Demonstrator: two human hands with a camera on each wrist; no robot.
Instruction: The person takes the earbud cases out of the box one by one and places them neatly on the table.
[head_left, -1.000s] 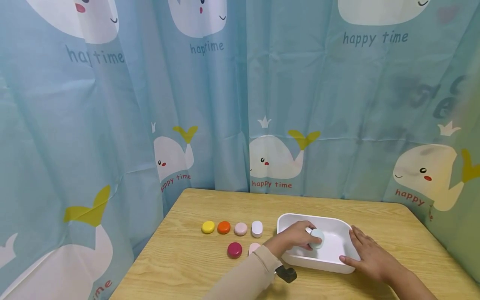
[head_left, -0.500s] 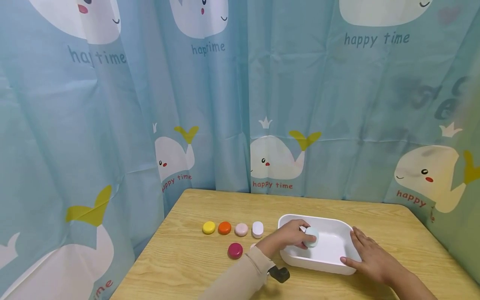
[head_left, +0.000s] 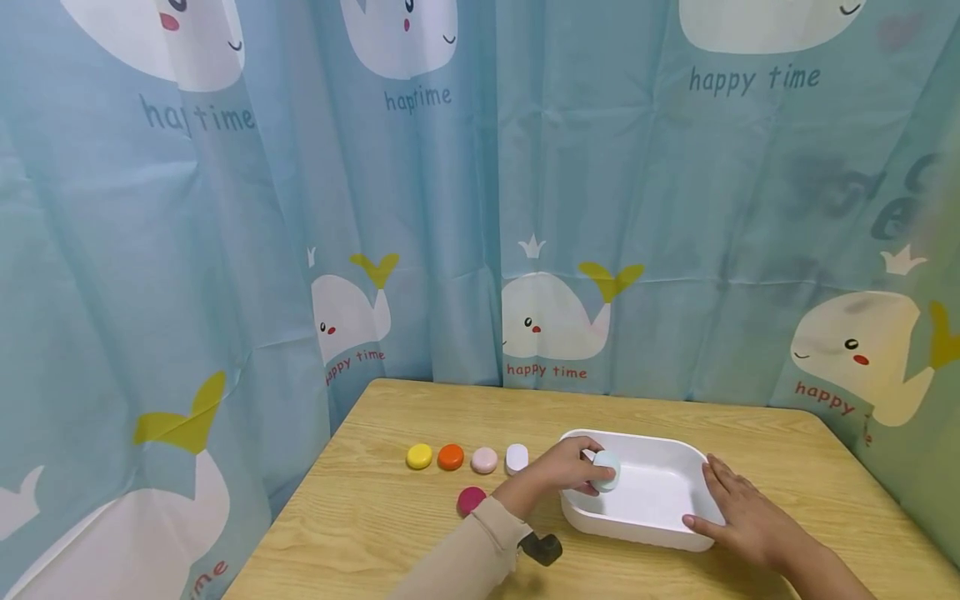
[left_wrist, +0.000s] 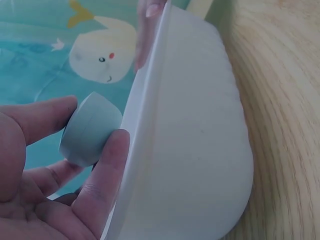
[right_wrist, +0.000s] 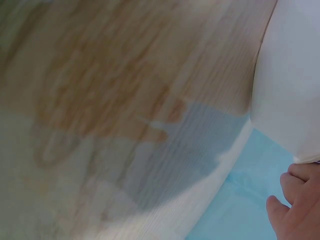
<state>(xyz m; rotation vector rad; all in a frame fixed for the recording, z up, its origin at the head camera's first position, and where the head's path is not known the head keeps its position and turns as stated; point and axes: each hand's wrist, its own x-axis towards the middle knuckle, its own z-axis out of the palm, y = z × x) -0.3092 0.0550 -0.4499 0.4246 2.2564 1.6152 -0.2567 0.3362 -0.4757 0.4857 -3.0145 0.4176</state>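
My left hand [head_left: 564, 467] pinches a pale mint-green round puck-shaped piece [head_left: 606, 472] between thumb and fingers, over the left part of a white plastic tray [head_left: 637, 533]. The left wrist view shows this rounded piece [left_wrist: 92, 129] tilted on its edge between the fingertips, beside the tray's wall [left_wrist: 195, 125]. My right hand [head_left: 753, 512] rests with straight fingers on the tray's right rim, its thumb at the front right corner. At the edge of the right wrist view, part of that hand [right_wrist: 302, 205] touches the white tray [right_wrist: 290, 85].
Left of the tray, a row holds a yellow piece [head_left: 419, 456], an orange one [head_left: 451, 457], a pale pink one [head_left: 484, 460] and a white oval one [head_left: 517, 458]. A crimson piece [head_left: 471, 501] lies nearer, partly behind my left sleeve. A blue curtain [head_left: 450, 208] hangs behind the wooden table [head_left: 337, 533].
My left hand has moved left across the tray with the mint-green piece in its fingers. My sleeve now covers the pink piece beside the crimson one. The right hand stays on the rim.
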